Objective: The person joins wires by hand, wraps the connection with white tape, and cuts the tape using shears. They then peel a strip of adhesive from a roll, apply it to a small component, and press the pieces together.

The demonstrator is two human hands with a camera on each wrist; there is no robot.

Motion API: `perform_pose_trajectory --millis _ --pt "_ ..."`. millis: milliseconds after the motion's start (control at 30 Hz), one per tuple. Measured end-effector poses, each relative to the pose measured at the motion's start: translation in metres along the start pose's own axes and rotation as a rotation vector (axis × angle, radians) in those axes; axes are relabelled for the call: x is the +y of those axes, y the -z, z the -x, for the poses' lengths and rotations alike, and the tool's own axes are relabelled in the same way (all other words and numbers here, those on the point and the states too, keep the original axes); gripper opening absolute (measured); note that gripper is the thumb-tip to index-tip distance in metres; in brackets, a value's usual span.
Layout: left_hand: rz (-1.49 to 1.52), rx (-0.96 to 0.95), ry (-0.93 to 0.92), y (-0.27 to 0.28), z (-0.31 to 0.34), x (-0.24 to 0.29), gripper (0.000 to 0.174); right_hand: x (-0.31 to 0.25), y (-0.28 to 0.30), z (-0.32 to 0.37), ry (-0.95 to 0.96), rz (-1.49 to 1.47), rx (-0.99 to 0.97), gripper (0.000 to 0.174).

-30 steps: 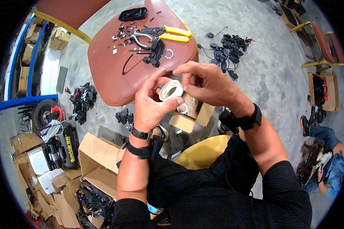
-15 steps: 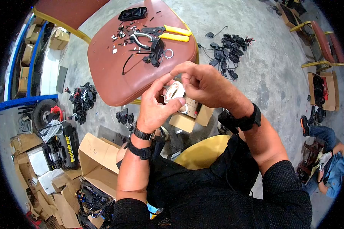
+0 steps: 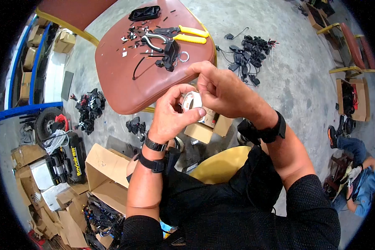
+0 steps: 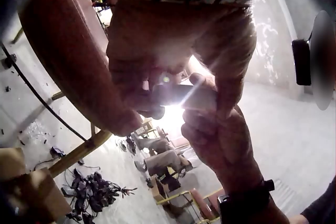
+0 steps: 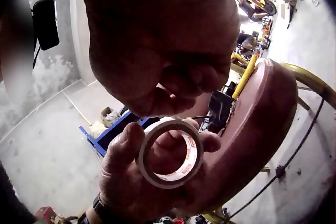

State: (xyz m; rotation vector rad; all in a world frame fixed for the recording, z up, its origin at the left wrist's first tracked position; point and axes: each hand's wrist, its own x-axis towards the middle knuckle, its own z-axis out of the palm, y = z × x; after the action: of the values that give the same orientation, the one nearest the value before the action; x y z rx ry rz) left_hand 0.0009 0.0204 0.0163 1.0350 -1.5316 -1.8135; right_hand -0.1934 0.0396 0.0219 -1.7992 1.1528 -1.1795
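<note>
My left hand (image 3: 168,112) holds a roll of pale tape (image 3: 191,101), its thumb along the near side and its fingers behind. In the right wrist view the roll (image 5: 170,178) faces the camera, with orange print inside its core. My right hand (image 3: 225,89) is at the roll's upper right edge, its thumb and curled fingers pinching the tape's end. A short pale bit shows between those fingers and the roll. In the left wrist view glare covers part of the roll (image 4: 197,98), and the right hand (image 4: 220,140) meets it from below.
Beyond the hands, a red-brown chair seat (image 3: 121,87) carries yellow-handled pliers (image 3: 191,35), a black part with a cable (image 3: 168,56) and small scraps. An open cardboard box (image 3: 198,133) stands below the hands. Bundles of black connectors (image 3: 248,58) lie on the floor.
The roll has turned in my left hand, so its face shows narrower, and it has shifted slightly right. My right hand stays at its edge, its index finger raised a little.
</note>
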Motion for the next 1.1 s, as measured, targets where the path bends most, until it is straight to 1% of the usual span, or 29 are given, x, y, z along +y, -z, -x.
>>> perform_pose_trajectory --millis 33,133,200,267,367,467,500,600,700,833,900,1000,1100 --pt "0.003 -0.002 -0.007 0.0 0.0 0.0 0.047 0.0 0.0 0.0 0.0 0.002 0.008 0.043" --pt "0.001 -0.023 -0.018 0.005 0.004 0.0 0.049 0.002 0.012 -0.002 -0.118 0.038 0.004 0.042" --pt "0.005 0.009 -0.013 0.009 0.004 0.002 0.049 0.01 0.031 -0.004 -0.082 0.078 0.057 0.036" --pt "0.001 0.04 -0.011 0.012 0.004 0.003 0.05 0.018 0.034 -0.002 -0.201 -0.081 0.111 0.027" --pt "-0.01 0.071 -0.008 0.014 0.0 0.001 0.051 0.009 0.022 0.003 -0.118 -0.17 0.03 0.031" --pt "-0.004 0.077 0.0 0.011 0.0 0.002 0.05 -0.002 0.014 0.002 -0.05 -0.133 -0.025 0.035" --pt "-0.006 0.075 0.002 0.01 0.0 0.002 0.05 -0.003 0.012 0.004 -0.077 -0.117 -0.032 0.035" --pt "0.001 0.062 0.007 0.009 0.0 0.001 0.05 -0.002 0.009 0.004 -0.084 -0.081 -0.055 0.033" --pt "0.014 0.059 0.023 0.009 -0.002 -0.002 0.05 0.006 0.004 0.004 0.029 -0.008 -0.002 0.029" --pt "-0.018 0.051 0.023 0.007 -0.001 0.001 0.05 0.007 0.003 0.005 -0.013 0.031 -0.004 0.026" --pt "0.023 0.032 0.028 0.006 -0.001 -0.001 0.05 0.005 0.003 0.004 -0.041 0.019 -0.018 0.024" --pt "0.047 0.021 0.043 0.002 0.0 0.003 0.05 0.007 0.0 0.002 0.055 0.056 -0.018 0.021" --pt "0.035 0.007 0.03 0.003 0.0 0.001 0.051 0.009 -0.004 0.001 0.078 0.08 -0.012 0.019"
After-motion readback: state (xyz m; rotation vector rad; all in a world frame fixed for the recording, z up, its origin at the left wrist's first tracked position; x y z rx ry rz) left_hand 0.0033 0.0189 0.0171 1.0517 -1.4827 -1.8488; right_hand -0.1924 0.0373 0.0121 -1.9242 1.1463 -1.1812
